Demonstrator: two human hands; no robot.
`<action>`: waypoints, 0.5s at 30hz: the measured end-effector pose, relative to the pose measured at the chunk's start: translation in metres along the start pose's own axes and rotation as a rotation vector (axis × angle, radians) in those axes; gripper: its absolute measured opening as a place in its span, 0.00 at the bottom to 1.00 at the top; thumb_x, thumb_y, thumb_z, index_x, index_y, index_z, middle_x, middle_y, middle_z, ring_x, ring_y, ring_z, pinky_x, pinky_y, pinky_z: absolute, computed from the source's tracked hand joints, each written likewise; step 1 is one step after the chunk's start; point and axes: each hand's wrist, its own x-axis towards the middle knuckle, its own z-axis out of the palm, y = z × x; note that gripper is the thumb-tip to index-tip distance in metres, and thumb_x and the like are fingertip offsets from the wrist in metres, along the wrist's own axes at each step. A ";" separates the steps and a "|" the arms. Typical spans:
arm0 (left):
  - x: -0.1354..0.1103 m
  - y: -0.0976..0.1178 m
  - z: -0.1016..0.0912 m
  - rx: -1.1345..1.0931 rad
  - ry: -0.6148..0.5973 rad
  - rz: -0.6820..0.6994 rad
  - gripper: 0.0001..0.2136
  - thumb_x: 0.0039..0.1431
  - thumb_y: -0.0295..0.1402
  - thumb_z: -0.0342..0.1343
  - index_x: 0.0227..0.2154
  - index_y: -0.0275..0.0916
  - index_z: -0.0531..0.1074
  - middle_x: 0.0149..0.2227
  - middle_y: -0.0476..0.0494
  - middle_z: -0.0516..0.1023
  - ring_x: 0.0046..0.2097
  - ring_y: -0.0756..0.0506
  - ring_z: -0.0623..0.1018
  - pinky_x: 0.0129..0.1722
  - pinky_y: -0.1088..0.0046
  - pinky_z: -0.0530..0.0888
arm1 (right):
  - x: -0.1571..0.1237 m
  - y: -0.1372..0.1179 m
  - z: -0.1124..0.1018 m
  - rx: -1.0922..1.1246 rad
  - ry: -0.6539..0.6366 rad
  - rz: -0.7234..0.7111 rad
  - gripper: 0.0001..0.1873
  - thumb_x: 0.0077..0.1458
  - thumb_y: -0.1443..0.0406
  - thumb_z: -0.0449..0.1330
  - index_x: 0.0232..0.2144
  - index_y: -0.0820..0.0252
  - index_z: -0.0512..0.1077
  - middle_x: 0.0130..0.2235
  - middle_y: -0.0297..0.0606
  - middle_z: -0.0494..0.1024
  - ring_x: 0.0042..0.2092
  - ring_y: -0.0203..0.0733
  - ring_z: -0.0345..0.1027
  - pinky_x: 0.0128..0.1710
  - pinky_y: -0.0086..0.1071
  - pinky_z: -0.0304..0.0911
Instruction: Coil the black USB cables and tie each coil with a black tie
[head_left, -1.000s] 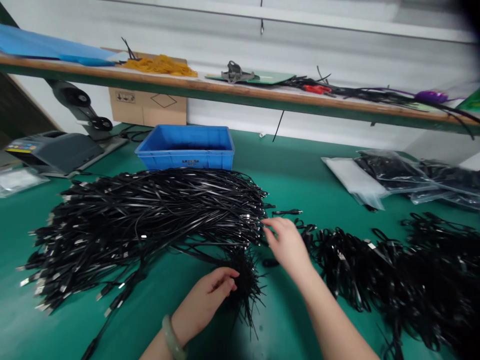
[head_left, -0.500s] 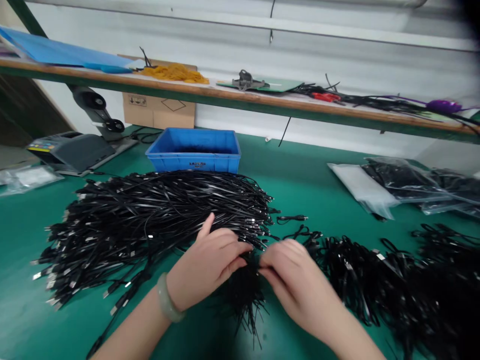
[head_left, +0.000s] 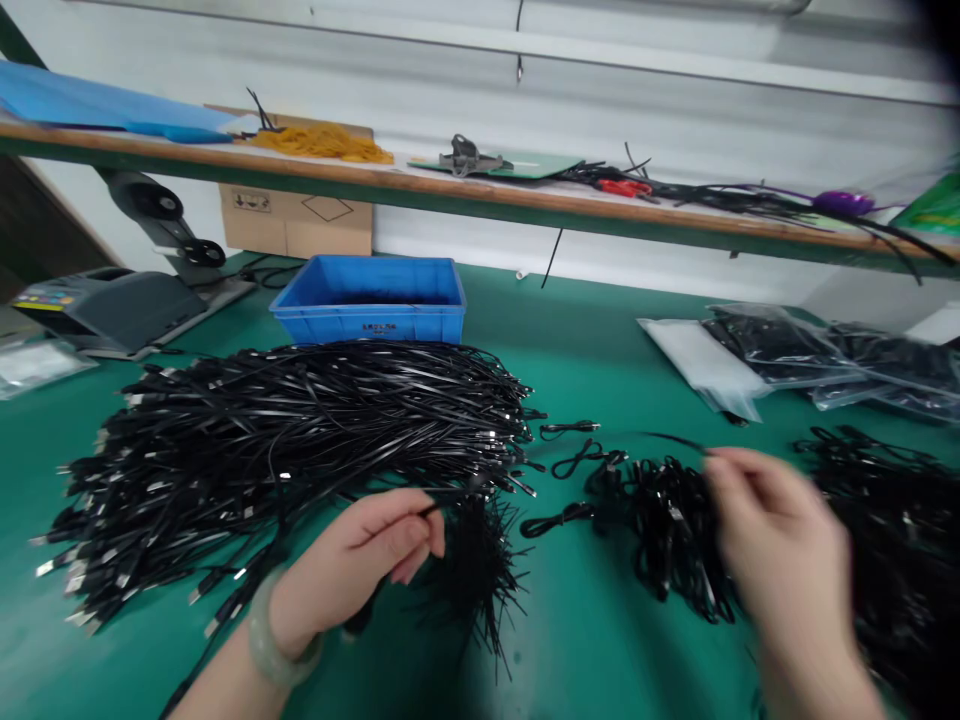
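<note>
My left hand (head_left: 375, 545) is closed around a black cable (head_left: 431, 508); a dark plug end hangs below its fingers. Close to its right lies a bristly heap of short, thin black ties (head_left: 480, 570). My right hand (head_left: 780, 540), blurred by motion, is pinched on a thin black strand (head_left: 675, 438) that points left from the fingertips. Whether this strand is a tie or part of a cable I cannot tell. Beneath and beside that hand lie bundled black cables (head_left: 675, 530). A wide pile of straight black USB cables (head_left: 322, 420) spreads behind my left hand.
A blue bin (head_left: 375, 325) stands behind the cable pile, with a grey tape dispenser (head_left: 127, 305) at its left. Several single folded cables (head_left: 576, 458) lie mid-table. Plastic bags (head_left: 780, 350) rest back right. Above runs a loaded shelf (head_left: 450, 190).
My hands have come apart from above the heap of ties. The right swung far to the right with a thin strand; the left moved a little left and down. The view shifted right.
</note>
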 end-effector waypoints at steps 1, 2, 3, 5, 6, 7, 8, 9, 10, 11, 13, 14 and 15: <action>0.000 -0.005 0.007 -0.086 0.079 0.002 0.12 0.59 0.37 0.44 0.27 0.40 0.69 0.16 0.55 0.61 0.21 0.50 0.64 0.30 0.73 0.68 | -0.006 -0.009 0.018 0.021 -0.080 -0.011 0.08 0.54 0.59 0.54 0.32 0.56 0.71 0.33 0.44 0.74 0.36 0.48 0.67 0.37 0.41 0.60; 0.001 -0.010 0.013 -0.136 0.144 0.000 0.11 0.60 0.37 0.43 0.28 0.41 0.69 0.16 0.55 0.61 0.22 0.50 0.65 0.33 0.72 0.69 | -0.014 -0.019 0.033 0.053 -0.269 -0.081 0.07 0.53 0.62 0.54 0.31 0.56 0.71 0.34 0.43 0.74 0.36 0.47 0.67 0.38 0.40 0.61; 0.002 -0.014 0.019 -0.143 0.192 -0.012 0.11 0.60 0.36 0.43 0.30 0.41 0.68 0.17 0.55 0.63 0.24 0.50 0.67 0.35 0.71 0.69 | -0.023 -0.031 0.046 0.076 -0.469 -0.157 0.07 0.53 0.65 0.54 0.29 0.56 0.72 0.32 0.41 0.75 0.36 0.46 0.67 0.38 0.39 0.61; 0.004 -0.020 0.027 -0.041 0.219 -0.054 0.10 0.61 0.36 0.43 0.32 0.41 0.68 0.23 0.52 0.71 0.30 0.49 0.71 0.39 0.72 0.67 | -0.040 -0.056 0.061 0.214 -0.828 -0.249 0.08 0.52 0.70 0.55 0.27 0.55 0.73 0.30 0.37 0.74 0.34 0.41 0.67 0.35 0.33 0.62; 0.005 -0.021 0.029 0.038 0.191 -0.079 0.10 0.60 0.36 0.44 0.32 0.40 0.68 0.26 0.50 0.73 0.33 0.49 0.72 0.40 0.72 0.66 | -0.047 -0.067 0.063 0.301 -0.947 -0.252 0.09 0.52 0.71 0.55 0.27 0.55 0.73 0.30 0.35 0.73 0.35 0.39 0.67 0.35 0.30 0.62; 0.004 -0.023 0.030 0.111 0.131 -0.113 0.10 0.60 0.36 0.44 0.31 0.40 0.69 0.28 0.49 0.74 0.34 0.49 0.72 0.39 0.73 0.65 | -0.050 -0.076 0.063 0.381 -1.013 -0.230 0.09 0.52 0.71 0.55 0.28 0.55 0.74 0.31 0.34 0.73 0.35 0.38 0.67 0.35 0.28 0.61; 0.003 -0.024 0.031 0.156 0.045 -0.158 0.11 0.60 0.37 0.44 0.30 0.39 0.69 0.26 0.50 0.74 0.32 0.49 0.71 0.36 0.74 0.65 | -0.051 -0.083 0.062 0.448 -1.032 -0.182 0.08 0.52 0.71 0.56 0.30 0.55 0.74 0.32 0.34 0.73 0.36 0.37 0.67 0.36 0.27 0.61; 0.002 -0.025 0.031 0.160 -0.049 -0.209 0.13 0.61 0.39 0.43 0.30 0.38 0.69 0.23 0.51 0.71 0.28 0.50 0.69 0.32 0.76 0.65 | -0.050 -0.087 0.060 0.500 -1.024 -0.117 0.08 0.52 0.70 0.56 0.32 0.55 0.74 0.32 0.33 0.72 0.36 0.36 0.66 0.36 0.27 0.61; -0.001 -0.026 0.031 0.125 -0.147 -0.258 0.16 0.60 0.42 0.42 0.30 0.38 0.69 0.19 0.53 0.67 0.23 0.52 0.66 0.26 0.77 0.63 | -0.048 -0.088 0.060 0.542 -1.015 -0.047 0.08 0.51 0.70 0.56 0.34 0.56 0.73 0.31 0.33 0.72 0.35 0.36 0.66 0.36 0.28 0.61; -0.003 -0.027 0.031 0.062 -0.237 -0.296 0.18 0.60 0.45 0.42 0.29 0.37 0.69 0.16 0.56 0.63 0.20 0.53 0.62 0.22 0.78 0.59 | -0.046 -0.088 0.060 0.579 -1.025 0.019 0.10 0.51 0.69 0.56 0.36 0.56 0.73 0.31 0.33 0.72 0.35 0.36 0.65 0.35 0.28 0.60; -0.006 -0.029 0.030 -0.095 -0.376 -0.345 0.19 0.55 0.49 0.46 0.29 0.37 0.69 0.14 0.59 0.57 0.17 0.55 0.56 0.18 0.79 0.54 | -0.043 -0.084 0.063 0.655 -1.099 0.115 0.13 0.52 0.67 0.55 0.40 0.56 0.72 0.32 0.33 0.72 0.34 0.36 0.64 0.35 0.28 0.60; -0.008 -0.031 0.029 -0.164 -0.425 -0.361 0.18 0.51 0.49 0.51 0.28 0.37 0.69 0.14 0.59 0.57 0.16 0.55 0.56 0.17 0.79 0.54 | -0.043 -0.082 0.065 0.689 -1.150 0.145 0.13 0.52 0.66 0.55 0.41 0.56 0.73 0.32 0.33 0.72 0.34 0.35 0.64 0.35 0.28 0.59; -0.008 -0.033 0.028 -0.215 -0.459 -0.376 0.17 0.48 0.48 0.55 0.28 0.37 0.69 0.15 0.59 0.59 0.16 0.55 0.57 0.17 0.79 0.54 | -0.044 -0.079 0.068 0.715 -1.208 0.180 0.12 0.53 0.64 0.55 0.39 0.57 0.74 0.32 0.33 0.72 0.32 0.34 0.63 0.34 0.28 0.59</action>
